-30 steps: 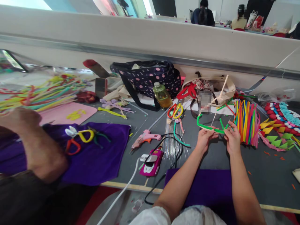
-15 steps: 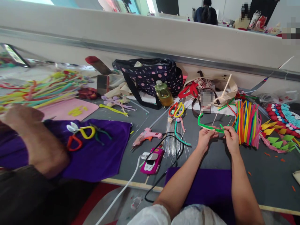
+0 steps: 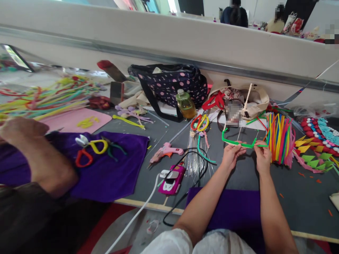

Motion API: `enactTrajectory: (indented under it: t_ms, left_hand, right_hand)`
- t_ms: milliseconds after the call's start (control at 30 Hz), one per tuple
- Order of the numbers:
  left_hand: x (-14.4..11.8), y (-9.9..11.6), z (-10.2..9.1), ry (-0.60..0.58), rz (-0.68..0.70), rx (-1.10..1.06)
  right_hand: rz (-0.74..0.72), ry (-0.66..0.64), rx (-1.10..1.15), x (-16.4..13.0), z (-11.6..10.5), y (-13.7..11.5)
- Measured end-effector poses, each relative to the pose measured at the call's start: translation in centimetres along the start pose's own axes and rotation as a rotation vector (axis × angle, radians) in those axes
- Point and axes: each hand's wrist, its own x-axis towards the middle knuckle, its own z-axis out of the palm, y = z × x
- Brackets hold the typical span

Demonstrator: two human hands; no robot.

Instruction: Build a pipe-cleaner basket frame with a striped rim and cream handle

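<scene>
Since the earlier frame, both of my hands have lifted slightly toward the far edge of the table (image 3: 304, 197), and the green pipe cleaner (image 3: 238, 142) now reads as a squarer loop. From the head camera: my left hand (image 3: 231, 155) pinches the green pipe cleaner's near run, my right hand (image 3: 262, 155) clamps its right end, held taut between them, seemingly for bending. Just right stands a bundle of coloured pipe cleaners (image 3: 279, 139). A co-worker's arm (image 3: 39, 158) rests on purple cloth (image 3: 111, 173) at the left edge.
</scene>
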Motion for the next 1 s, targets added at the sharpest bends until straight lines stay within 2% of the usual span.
enactTrajectory:
  t_ms: [300, 500, 633, 733, 867, 1000]
  left_hand:
    - [-0.1, -0.1, 0.0, -0.014, -0.022, -0.023]
    - [-0.2, -0.2, 0.2, -0.049, -0.037, 0.017]
    - [-0.4, -0.2, 0.5, -0.045, 0.022, 0.069]
    - [-0.6, -0.2, 0.9, -0.042, 0.097, 0.126]
    - [-0.9, -0.5, 1.2, -0.048, 0.17, 0.195]
    - [-1.1, -0.7, 1.3, -0.051, 0.212, 0.245]
  right_hand:
    - [0.347, 0.148, 0.272, -0.4, 0.8, 0.7]
    - [0.501, 0.114, 0.436, -0.4, 0.8, 0.2]
    - [0.582, 0.114, 0.519, -0.3, 0.9, 0.0]
    - [0.585, 0.176, 0.515, -0.3, 1.1, 0.0]
    - [0.483, 0.313, 0.351, -0.5, 1.3, 0.4]
    - [0.358, 0.328, 0.171, -0.6, 1.4, 0.8]
